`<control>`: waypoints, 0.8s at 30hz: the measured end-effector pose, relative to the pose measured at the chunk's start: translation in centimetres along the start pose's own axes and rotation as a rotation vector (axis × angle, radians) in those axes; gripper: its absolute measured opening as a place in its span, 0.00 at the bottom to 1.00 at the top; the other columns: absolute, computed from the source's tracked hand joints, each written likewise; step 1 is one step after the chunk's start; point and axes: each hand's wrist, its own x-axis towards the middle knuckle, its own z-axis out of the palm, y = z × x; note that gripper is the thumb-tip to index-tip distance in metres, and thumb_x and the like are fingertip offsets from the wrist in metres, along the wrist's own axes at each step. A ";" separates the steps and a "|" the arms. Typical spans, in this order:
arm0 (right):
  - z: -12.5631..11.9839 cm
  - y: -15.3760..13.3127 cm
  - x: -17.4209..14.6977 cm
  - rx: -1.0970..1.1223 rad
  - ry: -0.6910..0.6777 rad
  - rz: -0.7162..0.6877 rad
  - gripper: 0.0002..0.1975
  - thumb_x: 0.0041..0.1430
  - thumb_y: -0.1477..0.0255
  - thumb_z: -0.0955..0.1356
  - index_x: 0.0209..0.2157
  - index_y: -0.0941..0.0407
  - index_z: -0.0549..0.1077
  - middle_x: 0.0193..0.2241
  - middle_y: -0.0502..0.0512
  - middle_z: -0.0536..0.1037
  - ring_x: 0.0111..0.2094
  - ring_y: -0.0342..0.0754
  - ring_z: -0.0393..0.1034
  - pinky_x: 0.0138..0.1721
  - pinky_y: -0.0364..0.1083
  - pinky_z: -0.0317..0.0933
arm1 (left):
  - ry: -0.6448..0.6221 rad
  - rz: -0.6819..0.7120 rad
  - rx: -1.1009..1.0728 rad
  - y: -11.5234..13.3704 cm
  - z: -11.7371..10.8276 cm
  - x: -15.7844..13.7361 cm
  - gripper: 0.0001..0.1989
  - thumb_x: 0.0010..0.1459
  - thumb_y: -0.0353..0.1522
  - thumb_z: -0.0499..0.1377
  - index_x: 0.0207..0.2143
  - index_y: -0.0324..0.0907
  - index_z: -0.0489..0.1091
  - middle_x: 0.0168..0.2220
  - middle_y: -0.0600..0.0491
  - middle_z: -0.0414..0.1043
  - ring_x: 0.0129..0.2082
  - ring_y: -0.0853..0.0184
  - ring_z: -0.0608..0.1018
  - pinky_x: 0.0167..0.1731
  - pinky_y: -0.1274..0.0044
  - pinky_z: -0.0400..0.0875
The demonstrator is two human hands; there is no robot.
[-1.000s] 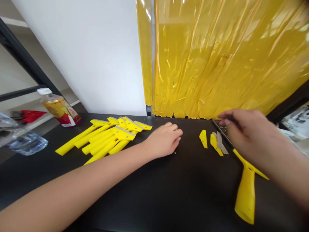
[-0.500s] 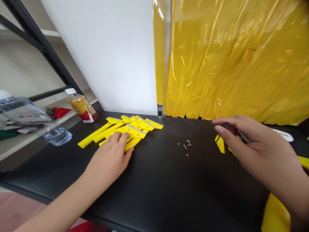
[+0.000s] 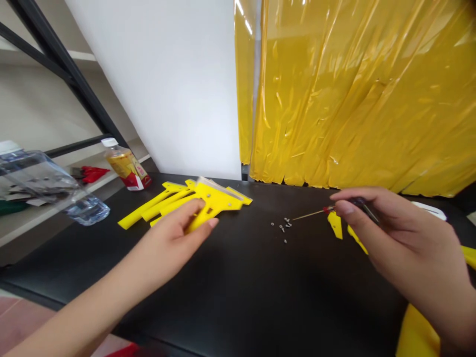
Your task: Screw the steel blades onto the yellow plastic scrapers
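Observation:
My left hand (image 3: 178,228) is closed round the handle of a yellow scraper (image 3: 213,198), whose wide head with two screws tilts up above the other scrapers. Those yellow scrapers (image 3: 148,206) lie in a pile on the black table, partly behind my hand. My right hand (image 3: 394,233) grips a screwdriver (image 3: 359,202) by its dark handle, the thin shaft pointing left. Near its tip lie several small screws and nuts (image 3: 286,225). Loose yellow plates (image 3: 335,225) lie just beyond and under my right hand, partly hidden by it.
A drink bottle (image 3: 128,166) stands at the back left, beside a large clear bottle (image 3: 55,178) lying tilted. Yellow plastic sheeting (image 3: 353,99) and a white panel (image 3: 174,89) rise behind the black table (image 3: 260,297). A white object (image 3: 431,210) lies at the far right.
My left hand has lifted one scraper off the pile and tilted its head up. In my right hand the screwdriver has turned, so its shaft now shows pointing left at the screws.

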 end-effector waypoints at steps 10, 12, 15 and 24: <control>0.3 0.4 -0.4 -0.036 -0.041 -0.241 0.05 0.74 0.63 0.69 0.47 0.47 0.77 0.39 0.50 0.83 0.39 0.50 0.79 0.40 0.50 0.68 | -0.638 -0.381 -1.109 3.9 9.4 2.5 0.13 0.69 0.40 0.65 0.40 0.44 0.64 0.34 0.59 0.68 0.19 0.78 0.66 0.20 0.81 0.60; 0.5 1.2 0.1 -0.068 -0.068 -0.258 0.05 0.75 0.65 0.68 0.47 0.47 0.76 0.39 0.49 0.83 0.38 0.48 0.79 0.40 0.48 0.68 | -0.649 -0.367 -1.137 3.5 9.8 2.9 0.13 0.70 0.40 0.65 0.40 0.44 0.65 0.34 0.58 0.68 0.19 0.79 0.65 0.19 0.81 0.58; 0.9 1.6 0.5 -0.088 -0.085 -0.251 0.04 0.76 0.67 0.67 0.47 0.48 0.75 0.38 0.48 0.82 0.37 0.46 0.79 0.38 0.46 0.68 | -0.654 -0.367 -1.170 3.1 9.8 3.2 0.12 0.70 0.40 0.64 0.40 0.43 0.66 0.34 0.57 0.68 0.19 0.79 0.65 0.19 0.82 0.58; 0.5 1.1 0.1 -0.450 -0.110 -0.349 0.14 0.78 0.60 0.64 0.38 0.53 0.72 0.28 0.53 0.77 0.29 0.54 0.73 0.35 0.55 0.59 | -0.625 -0.391 -1.174 2.8 10.2 3.0 0.15 0.69 0.42 0.66 0.39 0.42 0.67 0.33 0.58 0.67 0.19 0.79 0.64 0.19 0.82 0.57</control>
